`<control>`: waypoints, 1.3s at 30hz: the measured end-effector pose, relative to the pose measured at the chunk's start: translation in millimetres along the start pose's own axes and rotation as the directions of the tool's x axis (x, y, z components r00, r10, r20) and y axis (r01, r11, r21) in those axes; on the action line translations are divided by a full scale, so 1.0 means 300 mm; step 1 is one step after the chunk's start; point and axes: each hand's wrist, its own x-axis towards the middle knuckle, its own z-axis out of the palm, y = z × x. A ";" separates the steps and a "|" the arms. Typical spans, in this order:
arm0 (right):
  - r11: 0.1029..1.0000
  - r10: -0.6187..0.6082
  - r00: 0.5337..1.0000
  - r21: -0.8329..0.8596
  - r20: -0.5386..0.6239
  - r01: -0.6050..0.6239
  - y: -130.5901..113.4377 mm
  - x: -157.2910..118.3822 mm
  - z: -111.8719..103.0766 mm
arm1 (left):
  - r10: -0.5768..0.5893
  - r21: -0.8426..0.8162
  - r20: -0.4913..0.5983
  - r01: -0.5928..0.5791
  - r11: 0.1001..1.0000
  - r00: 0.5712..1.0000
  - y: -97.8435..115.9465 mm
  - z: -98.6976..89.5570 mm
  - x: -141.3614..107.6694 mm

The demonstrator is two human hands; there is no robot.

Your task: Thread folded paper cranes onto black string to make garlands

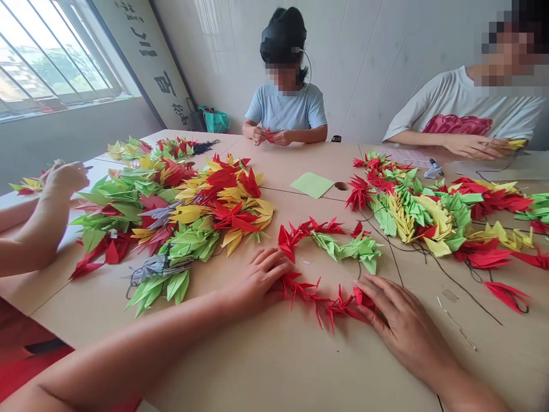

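Observation:
A string of red folded paper cranes (317, 297) lies curved on the table in front of me. My left hand (259, 280) is closed around its left end, thumb below and fingers reaching over; part of the grip is hidden. At the other end, my right hand (398, 315) has a red crane (363, 296) between thumb and fingers. Just beyond, more red cranes (315, 227) and a run of green cranes (345, 249) round out a loop. A small white label (306, 262) lies inside it.
Big heaps of coloured paper cranes lie left (189, 212) and right (420, 212). A green paper square (312, 185) sits near a table hole (341, 186). Dark cords (463, 292) and a thin wire (457, 323) lie at right. Co-workers sit opposite; another person's arm (38, 229) reaches in from the left.

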 end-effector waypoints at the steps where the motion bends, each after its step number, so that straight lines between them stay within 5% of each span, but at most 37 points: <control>1: 1.000 0.009 1.000 0.012 0.004 -0.009 0.007 0.017 0.005 | 0.011 0.005 -0.011 -0.011 1.000 1.000 -0.001 0.001 0.024; 10: 0.989 0.146 0.988 -0.030 -0.047 -0.148 0.105 0.181 0.067 | -0.120 0.115 -0.043 0.124 0.986 0.992 -0.061 0.044 0.218; 17: 0.989 0.145 0.989 0.032 -0.023 -0.145 0.083 0.118 0.046 | -0.119 -0.082 -0.088 0.112 0.990 0.989 -0.054 0.003 0.140; 24: 0.984 0.147 0.988 0.092 0.049 -0.151 0.022 0.029 -0.019 | -0.339 -0.144 -0.139 0.320 0.936 0.930 -0.055 -0.024 0.064; 31: 0.972 0.144 0.980 0.165 0.139 -0.166 -0.018 0.007 -0.065 | -0.338 0.039 -0.106 0.344 0.938 0.935 -0.086 -0.021 0.090; 39: 0.910 0.309 0.931 0.223 0.195 -0.349 0.001 0.083 -0.091 | -0.340 -0.023 -0.087 0.339 0.940 0.936 -0.090 -0.009 0.188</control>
